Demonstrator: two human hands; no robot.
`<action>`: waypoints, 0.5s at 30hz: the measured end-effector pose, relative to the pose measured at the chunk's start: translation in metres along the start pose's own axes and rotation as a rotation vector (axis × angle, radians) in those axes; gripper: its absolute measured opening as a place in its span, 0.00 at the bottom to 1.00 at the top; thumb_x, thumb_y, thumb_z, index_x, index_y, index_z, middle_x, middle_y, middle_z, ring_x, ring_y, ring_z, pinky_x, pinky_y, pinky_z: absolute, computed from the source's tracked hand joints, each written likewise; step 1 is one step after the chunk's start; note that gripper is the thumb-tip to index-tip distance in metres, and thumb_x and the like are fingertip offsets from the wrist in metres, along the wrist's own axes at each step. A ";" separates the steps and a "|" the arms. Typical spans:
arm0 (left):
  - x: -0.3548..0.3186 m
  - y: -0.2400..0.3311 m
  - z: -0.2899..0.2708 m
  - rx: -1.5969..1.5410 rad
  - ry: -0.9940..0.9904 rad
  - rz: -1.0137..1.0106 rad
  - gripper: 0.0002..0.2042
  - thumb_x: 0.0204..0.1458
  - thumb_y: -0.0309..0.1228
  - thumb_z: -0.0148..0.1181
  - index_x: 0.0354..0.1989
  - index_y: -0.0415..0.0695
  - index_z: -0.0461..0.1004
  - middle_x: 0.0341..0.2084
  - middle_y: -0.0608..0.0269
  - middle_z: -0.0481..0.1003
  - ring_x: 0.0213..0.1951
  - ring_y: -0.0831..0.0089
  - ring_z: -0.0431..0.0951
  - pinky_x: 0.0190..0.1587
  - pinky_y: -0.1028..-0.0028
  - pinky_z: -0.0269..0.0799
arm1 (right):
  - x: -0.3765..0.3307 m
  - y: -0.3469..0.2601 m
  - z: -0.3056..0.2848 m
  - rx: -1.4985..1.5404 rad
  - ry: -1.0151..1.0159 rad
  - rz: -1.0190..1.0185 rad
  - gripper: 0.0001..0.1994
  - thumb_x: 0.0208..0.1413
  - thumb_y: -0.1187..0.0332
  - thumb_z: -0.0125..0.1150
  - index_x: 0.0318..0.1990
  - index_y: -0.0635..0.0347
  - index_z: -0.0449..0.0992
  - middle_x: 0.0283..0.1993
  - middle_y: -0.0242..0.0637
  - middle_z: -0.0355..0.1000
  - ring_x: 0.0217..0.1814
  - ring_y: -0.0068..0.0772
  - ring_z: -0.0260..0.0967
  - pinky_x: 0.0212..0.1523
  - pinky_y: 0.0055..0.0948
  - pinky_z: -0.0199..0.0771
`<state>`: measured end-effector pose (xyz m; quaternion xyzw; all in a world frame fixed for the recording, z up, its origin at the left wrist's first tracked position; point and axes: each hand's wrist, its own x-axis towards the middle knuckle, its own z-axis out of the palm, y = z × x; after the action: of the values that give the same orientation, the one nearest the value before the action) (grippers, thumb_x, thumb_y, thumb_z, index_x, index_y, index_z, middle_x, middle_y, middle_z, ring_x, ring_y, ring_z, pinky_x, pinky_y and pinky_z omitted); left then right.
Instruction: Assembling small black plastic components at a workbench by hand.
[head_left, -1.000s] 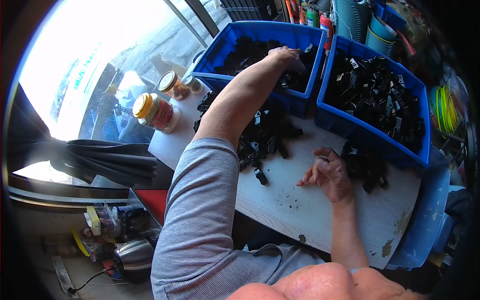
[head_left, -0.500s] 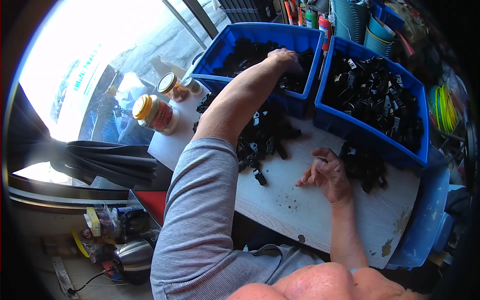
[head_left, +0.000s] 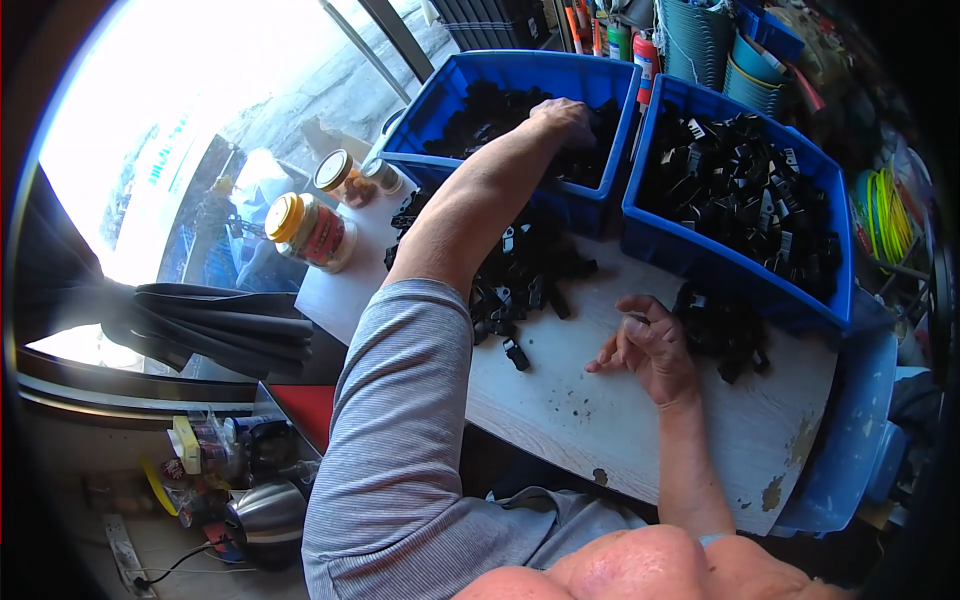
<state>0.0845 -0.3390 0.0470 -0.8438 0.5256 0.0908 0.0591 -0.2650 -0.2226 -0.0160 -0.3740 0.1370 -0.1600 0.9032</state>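
My left hand (head_left: 563,118) is inside the left blue crate (head_left: 540,62), over the right part of the small black plastic parts (head_left: 480,115) there. Its fingers point down and are hidden behind the hand and among the parts. My right hand (head_left: 655,350) lies on the white table (head_left: 540,400), palm turned up, its fingers loosely curled and apart. No held part can be made out in it. Right beside it is a small heap of black parts (head_left: 722,335). A larger loose heap of black clip-like parts (head_left: 525,275) lies under and beside my left forearm.
A second blue crate (head_left: 735,255), full of black parts, stands at the right. Jars, one with a yellow lid (head_left: 310,232), stand by the window. Farther back are a red fire extinguisher (head_left: 645,65) and stacked teal buckets (head_left: 692,45). A metal kettle (head_left: 270,515) sits lower left.
The view has shifted very slightly. My left hand stays in the left crate, and my right hand keeps its place and pose on the table.
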 end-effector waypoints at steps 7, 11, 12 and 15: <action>0.001 -0.015 -0.010 -0.137 0.014 -0.001 0.25 0.46 0.46 0.67 0.56 0.60 0.80 0.55 0.60 0.78 0.58 0.60 0.78 0.60 0.63 0.75 | 0.000 0.002 -0.001 -0.015 -0.023 -0.010 0.20 0.59 0.64 0.68 0.56 0.57 0.72 0.24 0.34 0.76 0.33 0.37 0.81 0.42 0.59 0.84; 0.000 -0.001 -0.003 0.032 -0.066 0.020 0.25 0.48 0.43 0.62 0.58 0.58 0.78 0.56 0.57 0.77 0.59 0.59 0.77 0.60 0.63 0.74 | 0.001 0.004 -0.004 0.050 -0.036 0.001 0.20 0.59 0.64 0.68 0.56 0.57 0.71 0.24 0.34 0.76 0.33 0.36 0.81 0.42 0.59 0.84; 0.000 0.000 -0.002 0.033 -0.064 0.017 0.25 0.48 0.43 0.62 0.58 0.58 0.78 0.56 0.57 0.77 0.59 0.59 0.77 0.60 0.63 0.74 | 0.001 0.003 -0.003 0.024 -0.040 -0.002 0.20 0.59 0.64 0.68 0.56 0.58 0.71 0.25 0.34 0.76 0.33 0.37 0.81 0.42 0.59 0.84; 0.000 0.004 -0.004 0.060 -0.124 0.032 0.25 0.49 0.41 0.60 0.59 0.57 0.77 0.57 0.55 0.77 0.60 0.58 0.76 0.60 0.62 0.74 | 0.002 0.003 -0.005 0.027 -0.049 -0.001 0.20 0.60 0.64 0.67 0.56 0.58 0.71 0.26 0.34 0.76 0.34 0.38 0.80 0.43 0.59 0.84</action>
<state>0.0816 -0.3417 0.0503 -0.8259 0.5368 0.1281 0.1156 -0.2641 -0.2246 -0.0222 -0.3658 0.1127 -0.1531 0.9111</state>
